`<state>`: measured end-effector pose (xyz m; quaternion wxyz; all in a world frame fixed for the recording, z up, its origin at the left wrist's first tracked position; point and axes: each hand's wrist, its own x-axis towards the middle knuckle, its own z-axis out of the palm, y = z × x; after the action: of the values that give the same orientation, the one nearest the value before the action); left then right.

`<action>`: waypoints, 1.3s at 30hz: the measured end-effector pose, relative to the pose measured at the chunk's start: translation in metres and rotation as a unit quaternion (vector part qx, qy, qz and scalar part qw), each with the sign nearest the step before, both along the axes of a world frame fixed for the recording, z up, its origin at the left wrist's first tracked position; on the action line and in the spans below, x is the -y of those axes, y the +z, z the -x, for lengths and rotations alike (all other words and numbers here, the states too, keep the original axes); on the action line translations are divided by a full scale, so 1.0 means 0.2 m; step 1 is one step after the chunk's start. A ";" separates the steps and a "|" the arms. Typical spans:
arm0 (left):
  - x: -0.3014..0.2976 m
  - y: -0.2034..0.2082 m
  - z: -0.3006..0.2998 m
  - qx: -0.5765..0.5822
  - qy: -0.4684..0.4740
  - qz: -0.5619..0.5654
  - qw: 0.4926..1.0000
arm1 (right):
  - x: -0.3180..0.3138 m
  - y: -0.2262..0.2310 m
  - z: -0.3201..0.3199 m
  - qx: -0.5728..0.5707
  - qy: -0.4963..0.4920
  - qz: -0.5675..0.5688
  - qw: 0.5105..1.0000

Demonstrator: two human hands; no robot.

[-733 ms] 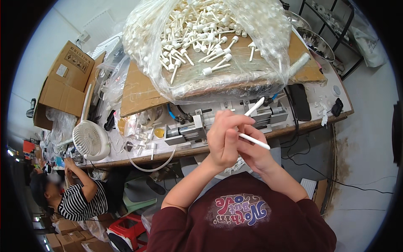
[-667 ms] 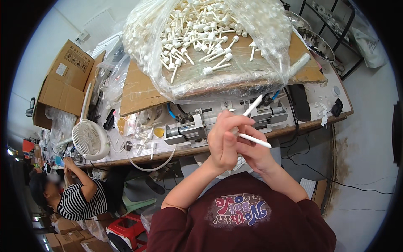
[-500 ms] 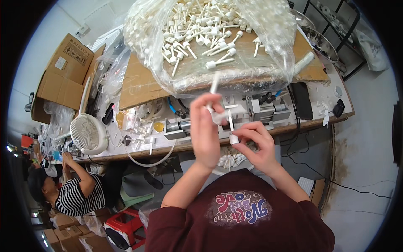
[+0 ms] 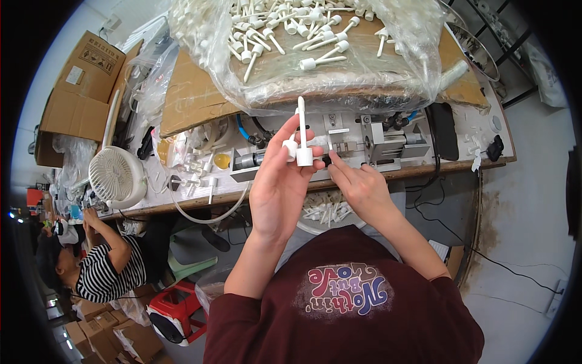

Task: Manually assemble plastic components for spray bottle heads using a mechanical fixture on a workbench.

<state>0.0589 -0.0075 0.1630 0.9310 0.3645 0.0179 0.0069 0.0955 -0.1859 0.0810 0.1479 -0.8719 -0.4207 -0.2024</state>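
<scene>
My left hand [image 4: 280,188] is raised palm up above the bench edge, fingers curled around two white capped applicators. One applicator [image 4: 304,130] stands upright with its ribbed cap down and its rod up; the cap of the second [image 4: 291,149] shows beside it. My right hand [image 4: 362,189] is back side up at the metal fixture [image 4: 345,146], fingers together. A thin white rod [image 4: 330,143] shows just past its fingertips; the thumb and whatever lies under the fingers are hidden.
A clear plastic bag [image 4: 339,79] of white applicators lies on cardboard behind the fixture. Metal clamps with cylinders [image 4: 397,147] flank it. A bowl of white pieces [image 4: 327,212] is below the bench edge. A fan [image 4: 118,177] stands left; a person in stripes [image 4: 106,270] works beyond.
My right hand has moved forward from in front of the bench to the fixture, carrying an applicator. My left hand has turned palm up and slowed, its applicators now sharp.
</scene>
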 end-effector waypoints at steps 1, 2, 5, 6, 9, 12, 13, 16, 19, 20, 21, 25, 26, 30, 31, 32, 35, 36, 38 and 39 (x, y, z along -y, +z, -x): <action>0.00 -0.01 0.00 0.003 0.001 0.023 1.000 | -0.01 0.01 -0.01 -0.006 -0.001 -0.005 1.000; 0.00 -0.02 0.00 0.006 0.003 0.047 0.999 | -0.01 0.01 0.00 -0.008 -0.002 0.002 1.000; 0.00 -0.03 -0.01 -0.004 0.009 0.047 0.999 | -0.03 0.04 -0.01 -0.013 -0.005 0.020 1.000; 0.00 -0.03 -0.01 -0.011 0.012 0.036 0.999 | -0.03 0.05 -0.01 -0.018 -0.006 0.025 0.999; 0.02 -0.03 -0.01 -0.034 0.016 -0.082 0.996 | -0.03 0.07 -0.01 -0.041 -0.012 0.044 0.998; 0.03 -0.03 0.00 -0.032 0.030 -0.115 0.992 | -0.05 0.07 0.00 -0.049 -0.024 0.054 0.997; 0.04 -0.03 0.00 -0.034 0.038 -0.135 0.989 | -0.05 0.07 0.00 -0.049 -0.029 0.057 0.997; 0.04 -0.03 0.01 -0.019 0.036 -0.163 0.986 | -0.05 0.07 0.00 -0.052 -0.030 0.047 0.997; 0.01 -0.11 0.00 0.026 0.048 -0.278 0.959 | -0.02 0.08 -0.02 -0.054 -0.014 0.016 0.998; 0.01 -0.11 0.02 0.038 0.061 -0.305 0.950 | -0.01 0.09 -0.01 -0.087 -0.001 -0.043 0.995; 0.02 -0.12 0.02 0.045 0.065 -0.318 0.945 | 0.00 0.10 0.00 -0.120 0.011 -0.099 0.988; 0.05 -0.16 0.05 0.045 0.066 -0.325 0.942 | 0.02 0.25 0.10 -0.212 0.012 -0.266 0.940; 0.06 -0.17 0.06 0.045 0.053 -0.329 0.942 | 0.01 0.25 0.10 -0.187 0.025 -0.279 0.942; 0.10 -0.19 0.09 0.036 0.000 -0.333 0.942 | 0.00 0.21 0.10 -0.148 0.045 -0.297 0.942; 0.10 -0.20 0.09 0.029 -0.006 -0.311 0.950 | 0.01 0.20 0.10 -0.154 0.042 -0.293 0.943; 0.10 -0.20 0.09 0.031 -0.009 -0.342 0.939 | 0.02 0.21 0.11 -0.178 0.031 -0.286 0.941; 0.08 -0.20 0.12 0.036 -0.008 -0.423 0.905 | 0.04 0.19 0.13 -0.221 0.007 -0.274 0.936; 0.08 -0.21 0.12 0.040 0.001 -0.440 0.897 | 0.05 0.16 0.12 -0.212 0.005 -0.275 0.938; 0.06 -0.22 0.12 0.078 0.034 -0.544 0.835 | 0.06 0.08 0.09 -0.197 0.000 -0.277 0.940; 0.05 -0.22 0.12 0.089 0.049 -0.542 0.834 | 0.06 0.06 0.07 -0.166 0.004 -0.245 0.955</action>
<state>0.0347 -0.0183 0.1183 0.5802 0.8073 -0.0542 0.0933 0.0813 -0.1988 0.0934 0.4256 -0.8285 -0.3313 -0.1509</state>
